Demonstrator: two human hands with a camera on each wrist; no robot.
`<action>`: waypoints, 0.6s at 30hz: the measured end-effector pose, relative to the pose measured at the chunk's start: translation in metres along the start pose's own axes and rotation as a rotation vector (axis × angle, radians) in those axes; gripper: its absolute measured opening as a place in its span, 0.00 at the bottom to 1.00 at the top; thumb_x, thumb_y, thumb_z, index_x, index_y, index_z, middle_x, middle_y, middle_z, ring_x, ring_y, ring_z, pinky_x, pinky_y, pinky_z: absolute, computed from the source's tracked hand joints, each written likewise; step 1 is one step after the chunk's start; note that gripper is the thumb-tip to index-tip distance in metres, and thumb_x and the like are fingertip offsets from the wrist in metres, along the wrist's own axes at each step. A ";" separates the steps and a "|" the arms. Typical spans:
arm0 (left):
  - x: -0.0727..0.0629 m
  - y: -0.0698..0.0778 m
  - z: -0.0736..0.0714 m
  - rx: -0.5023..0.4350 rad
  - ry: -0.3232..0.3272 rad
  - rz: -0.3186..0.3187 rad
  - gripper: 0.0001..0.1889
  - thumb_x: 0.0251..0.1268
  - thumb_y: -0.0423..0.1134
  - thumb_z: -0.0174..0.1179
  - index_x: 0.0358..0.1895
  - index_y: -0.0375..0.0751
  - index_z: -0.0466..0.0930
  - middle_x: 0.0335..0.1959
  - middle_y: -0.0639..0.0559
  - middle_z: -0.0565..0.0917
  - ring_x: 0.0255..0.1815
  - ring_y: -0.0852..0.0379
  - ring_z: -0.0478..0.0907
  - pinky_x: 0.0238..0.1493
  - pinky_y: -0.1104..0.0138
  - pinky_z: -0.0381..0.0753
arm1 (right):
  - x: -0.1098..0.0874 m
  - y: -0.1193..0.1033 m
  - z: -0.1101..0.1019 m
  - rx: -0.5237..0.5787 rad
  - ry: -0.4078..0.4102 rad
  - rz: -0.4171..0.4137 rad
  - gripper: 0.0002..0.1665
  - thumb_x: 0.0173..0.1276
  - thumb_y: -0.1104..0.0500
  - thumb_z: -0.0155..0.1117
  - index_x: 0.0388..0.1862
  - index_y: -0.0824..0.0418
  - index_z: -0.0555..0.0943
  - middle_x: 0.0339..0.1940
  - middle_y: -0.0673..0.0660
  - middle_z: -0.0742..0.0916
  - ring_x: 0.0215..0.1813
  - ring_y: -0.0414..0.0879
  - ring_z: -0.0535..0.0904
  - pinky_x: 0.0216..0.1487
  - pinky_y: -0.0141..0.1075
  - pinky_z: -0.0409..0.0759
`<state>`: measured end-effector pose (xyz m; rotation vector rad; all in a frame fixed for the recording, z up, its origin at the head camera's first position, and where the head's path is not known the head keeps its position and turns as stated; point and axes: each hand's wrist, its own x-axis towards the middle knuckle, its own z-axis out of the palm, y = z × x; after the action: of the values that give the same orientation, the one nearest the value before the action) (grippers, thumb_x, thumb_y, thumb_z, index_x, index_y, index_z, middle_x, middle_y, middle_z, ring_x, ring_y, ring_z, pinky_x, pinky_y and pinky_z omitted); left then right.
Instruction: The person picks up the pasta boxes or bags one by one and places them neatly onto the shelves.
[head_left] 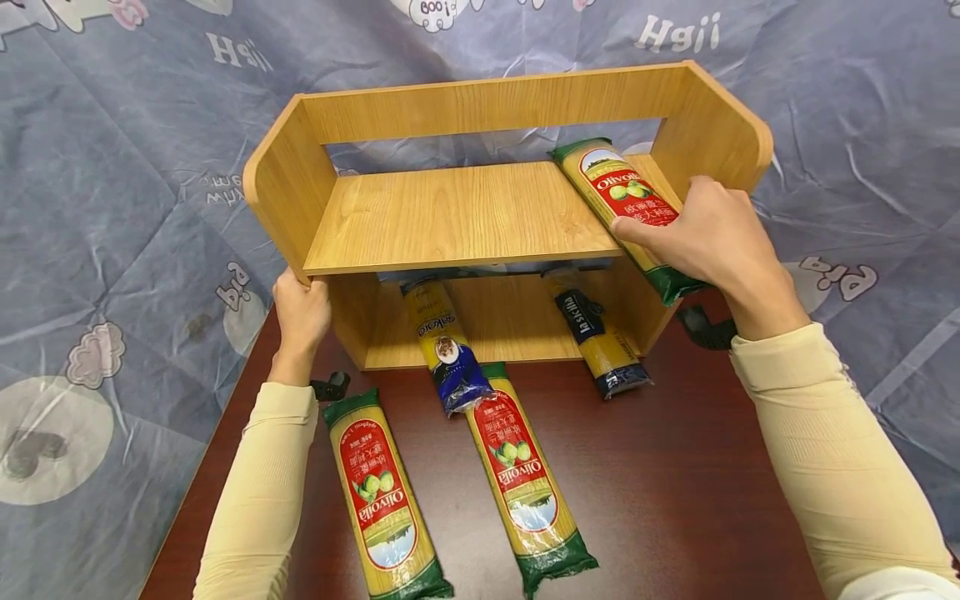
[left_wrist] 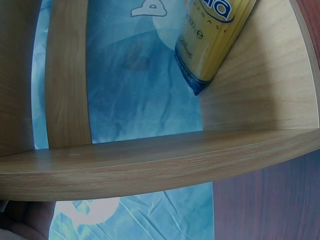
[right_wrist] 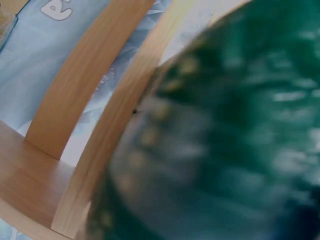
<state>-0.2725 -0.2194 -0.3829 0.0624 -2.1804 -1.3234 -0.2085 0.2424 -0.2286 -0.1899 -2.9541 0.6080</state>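
My right hand (head_left: 712, 237) grips a green-ended spaghetti pack (head_left: 626, 196) with a red label, its thumb across the top face. The pack lies slanted at the right of the upper board, its near end jutting past the front edge. In the right wrist view the pack's green end (right_wrist: 250, 115) fills much of the picture, blurred. My left hand (head_left: 300, 312) holds the left side of the wooden shelf (head_left: 450, 212), just below the upper board. Part of that hand (left_wrist: 27, 220) shows in the left wrist view, against the panel's outer side.
On the lower level, a blue-and-yellow pasta pack (head_left: 446, 346) and a dark-labelled pasta pack (head_left: 596, 333) stick out over the front. Two red-labelled spaghetti packs, one left (head_left: 386, 500) and one central (head_left: 525, 483), lie on the dark table (head_left: 660, 483). A printed cloth (head_left: 135, 250) hangs behind.
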 end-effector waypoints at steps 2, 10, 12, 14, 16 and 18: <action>0.000 -0.001 0.000 -0.002 0.003 0.002 0.14 0.76 0.38 0.55 0.50 0.30 0.84 0.42 0.37 0.87 0.44 0.49 0.83 0.44 0.68 0.76 | -0.006 -0.001 -0.002 0.026 0.012 0.000 0.60 0.54 0.20 0.61 0.57 0.74 0.70 0.48 0.72 0.79 0.48 0.67 0.74 0.42 0.57 0.73; 0.001 -0.002 0.001 -0.010 0.009 -0.006 0.13 0.75 0.38 0.55 0.50 0.31 0.84 0.42 0.38 0.86 0.44 0.51 0.82 0.45 0.68 0.75 | -0.041 -0.008 -0.014 0.238 0.210 0.013 0.63 0.54 0.28 0.72 0.77 0.65 0.63 0.72 0.68 0.74 0.69 0.64 0.68 0.67 0.60 0.66; 0.001 -0.002 0.001 -0.008 0.008 -0.011 0.14 0.76 0.38 0.55 0.51 0.32 0.84 0.43 0.38 0.86 0.44 0.51 0.82 0.45 0.68 0.75 | -0.050 -0.011 -0.015 0.300 0.261 0.007 0.65 0.53 0.30 0.75 0.80 0.61 0.59 0.75 0.64 0.71 0.73 0.61 0.68 0.71 0.56 0.64; 0.001 -0.001 0.001 -0.003 0.008 -0.008 0.14 0.76 0.39 0.54 0.51 0.32 0.84 0.43 0.38 0.86 0.44 0.50 0.82 0.45 0.68 0.75 | -0.058 -0.014 -0.016 0.354 0.297 0.007 0.67 0.52 0.33 0.78 0.82 0.56 0.56 0.77 0.60 0.70 0.74 0.57 0.68 0.72 0.53 0.63; 0.001 -0.001 0.001 0.001 0.006 -0.004 0.14 0.77 0.39 0.54 0.50 0.32 0.84 0.42 0.37 0.86 0.44 0.49 0.82 0.44 0.68 0.75 | -0.066 -0.016 -0.015 0.394 0.334 -0.002 0.66 0.51 0.36 0.80 0.83 0.54 0.56 0.77 0.58 0.69 0.73 0.55 0.68 0.72 0.51 0.64; 0.001 0.000 0.000 0.001 0.004 -0.004 0.14 0.76 0.39 0.54 0.50 0.32 0.84 0.42 0.37 0.86 0.44 0.49 0.82 0.45 0.67 0.75 | -0.073 -0.018 -0.015 0.423 0.362 -0.010 0.65 0.51 0.39 0.81 0.82 0.53 0.57 0.77 0.57 0.69 0.74 0.52 0.67 0.72 0.49 0.65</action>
<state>-0.2733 -0.2191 -0.3822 0.0698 -2.1789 -1.3234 -0.1365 0.2213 -0.2146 -0.2150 -2.4169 1.0514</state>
